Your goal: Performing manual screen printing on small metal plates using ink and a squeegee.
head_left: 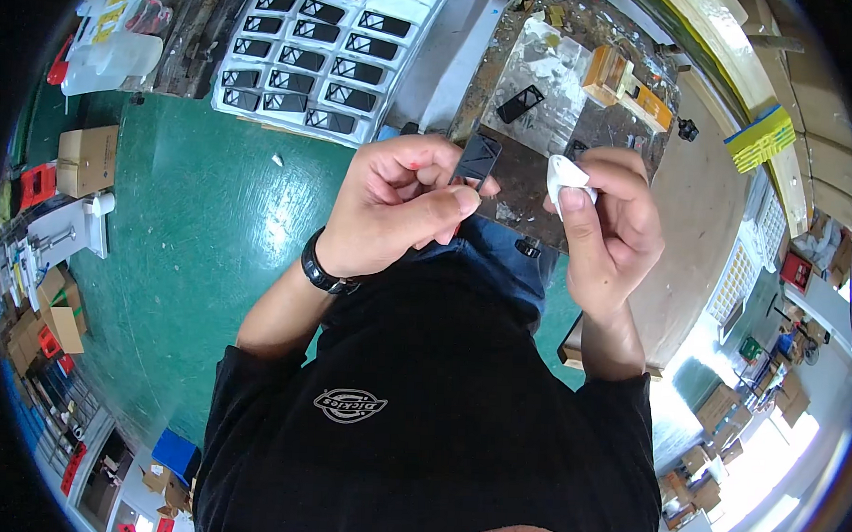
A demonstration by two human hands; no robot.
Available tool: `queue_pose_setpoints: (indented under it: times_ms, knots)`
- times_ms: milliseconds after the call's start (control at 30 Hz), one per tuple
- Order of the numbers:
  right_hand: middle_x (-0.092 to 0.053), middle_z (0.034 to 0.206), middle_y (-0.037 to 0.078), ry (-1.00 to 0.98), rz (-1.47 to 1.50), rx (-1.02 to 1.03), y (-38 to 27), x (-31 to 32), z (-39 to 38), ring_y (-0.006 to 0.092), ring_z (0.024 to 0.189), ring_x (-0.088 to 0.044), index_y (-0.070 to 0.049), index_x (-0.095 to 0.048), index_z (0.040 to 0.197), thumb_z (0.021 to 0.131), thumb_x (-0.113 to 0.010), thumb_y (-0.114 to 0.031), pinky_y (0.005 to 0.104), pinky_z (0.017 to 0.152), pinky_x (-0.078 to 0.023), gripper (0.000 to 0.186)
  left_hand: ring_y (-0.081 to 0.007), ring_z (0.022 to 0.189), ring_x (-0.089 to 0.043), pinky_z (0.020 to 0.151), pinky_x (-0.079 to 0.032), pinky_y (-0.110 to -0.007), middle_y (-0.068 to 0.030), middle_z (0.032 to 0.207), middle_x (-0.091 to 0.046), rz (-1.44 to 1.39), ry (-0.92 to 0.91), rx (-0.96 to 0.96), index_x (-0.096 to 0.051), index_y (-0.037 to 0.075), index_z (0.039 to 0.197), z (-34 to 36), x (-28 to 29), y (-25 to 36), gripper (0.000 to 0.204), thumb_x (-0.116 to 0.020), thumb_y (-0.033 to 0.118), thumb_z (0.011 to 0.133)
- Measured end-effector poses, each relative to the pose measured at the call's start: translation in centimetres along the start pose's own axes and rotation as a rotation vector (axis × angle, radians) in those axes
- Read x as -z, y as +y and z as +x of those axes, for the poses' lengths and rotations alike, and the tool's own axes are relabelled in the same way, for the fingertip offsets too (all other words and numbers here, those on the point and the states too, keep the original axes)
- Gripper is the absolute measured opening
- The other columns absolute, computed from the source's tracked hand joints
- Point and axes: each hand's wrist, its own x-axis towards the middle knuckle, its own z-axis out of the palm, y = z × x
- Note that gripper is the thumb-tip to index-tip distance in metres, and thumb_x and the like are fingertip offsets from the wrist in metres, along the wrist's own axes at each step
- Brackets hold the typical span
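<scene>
Between the thumb and fingers of my left hand [395,204] is a small, flat, glossy black rectangular plate [479,157], tilted up over the bench's near edge. My right hand [620,216] is closed in a pinch on a folded white cloth [561,180], just right of the plate and apart from it. Beyond my hands, a similar black plate [520,104] lies on a pale, scuffed sheet [551,71] on the bench. At the far left, a white compartment tray [344,30] holds several more of these plates in rows.
A wooden block with an orange part [629,90] stands on the bench's right side. A yellow fringed brush-like object [761,140] hangs by a pale beam farther right. Green floor [202,221] stretches left, with a cardboard box [86,159] and shelves at the edge.
</scene>
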Motion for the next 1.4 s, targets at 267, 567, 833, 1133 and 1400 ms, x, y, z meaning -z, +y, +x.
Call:
queue_pose_setpoints:
  times_ms: [267,567,833,1133,1400]
  knots:
    - [-0.061,0.111,0.013,0.019,0.425,-0.227,-0.7,-1.0,0.2,0.0173,0.087,-0.061,0.007,-0.062,0.130,0.098,-0.064,0.006,0.0283,0.077,-0.054,0.032,-0.0041,0.054,-0.051,0.050,-0.036,-0.015,-0.0013,0.068,-0.064,-0.127,-0.025,0.048,-0.075,-0.003,0.105,-0.2,0.5,-0.3,0.009,-0.071,0.000,0.098]
    - [-0.059,0.118,0.016,-0.052,0.418,-0.164,-0.2,-1.3,1.1,0.0168,0.088,-0.062,0.006,-0.066,0.119,0.095,-0.064,0.007,0.0288,0.080,-0.055,0.024,-0.0063,0.058,-0.053,0.053,-0.038,-0.019,-0.0016,0.072,-0.065,0.231,-0.101,-0.209,-0.073,-0.001,0.109,0.3,2.0,-1.8,0.011,-0.067,0.002,0.102]
    - [-0.060,0.118,0.019,-0.303,0.587,-0.207,-1.6,-2.3,4.0,0.0201,0.080,-0.065,0.006,-0.066,0.113,0.091,-0.057,0.004,0.0285,0.072,-0.053,0.024,-0.0075,0.060,-0.053,0.054,-0.040,-0.020,-0.0023,0.077,-0.064,0.462,-0.024,-0.020,-0.068,0.001,0.120,-0.5,1.5,3.5,0.016,-0.059,0.006,0.108]
    - [-0.062,0.111,0.019,-0.374,0.955,-0.224,-1.3,-5.6,4.2,0.0238,0.076,-0.067,0.005,-0.064,0.108,0.091,-0.057,0.001,0.0320,0.072,-0.054,0.019,-0.0063,0.059,-0.048,0.055,-0.040,-0.020,-0.0037,0.080,-0.063,0.072,-0.078,-0.229,-0.068,-0.002,0.117,1.2,3.4,5.5,0.023,-0.056,0.016,0.112]
    - [-0.062,0.109,0.018,-0.369,0.835,-0.049,-3.2,-9.3,2.8,0.0257,0.079,-0.068,0.003,-0.063,0.107,0.091,-0.057,0.001,0.0335,0.075,-0.055,0.017,-0.0051,0.061,-0.043,0.058,-0.042,-0.020,-0.0096,0.095,-0.067,-0.148,-0.179,-0.401,-0.069,-0.004,0.109,3.3,4.3,3.7,0.042,-0.049,0.032,0.115]
